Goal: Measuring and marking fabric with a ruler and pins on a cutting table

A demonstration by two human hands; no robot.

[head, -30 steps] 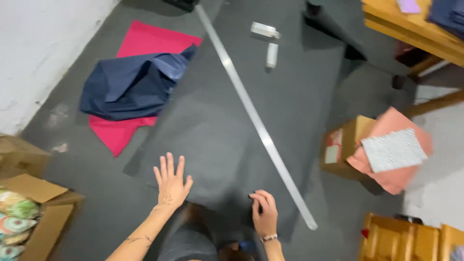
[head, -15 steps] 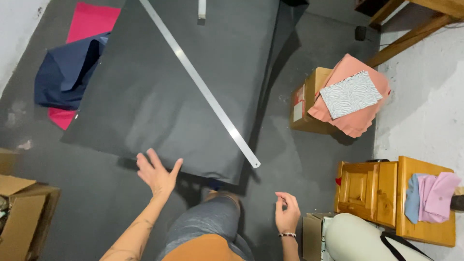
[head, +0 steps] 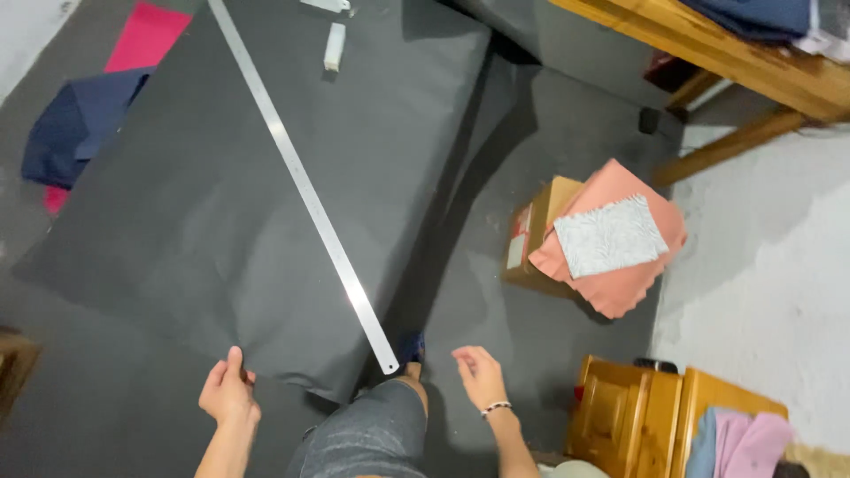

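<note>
The near edge of one large dark grey fabric sheet (head: 221, 204) is pinched by the left hand (head: 228, 397) — the right hand (head: 481, 376) is held loosely open, right of one long steel ruler (head: 301, 181).

Under your hands lies a dark grey sheet (head: 204, 204) crossed by a shiny silver metal ruler (head: 301, 186), with navy cloth (head: 71, 124) over a magenta piece (head: 146, 35) at its far left corner. To your right, a tan cardboard box (head: 531, 235) carries salmon-pink fabric (head: 620, 265) topped by a pale grey swatch with a fine white wavy pattern (head: 609, 235). Your shorts (head: 372, 438) are speckled grey denim; the cabinet (head: 651, 420) beside them is honey-yellow wood.
</note>
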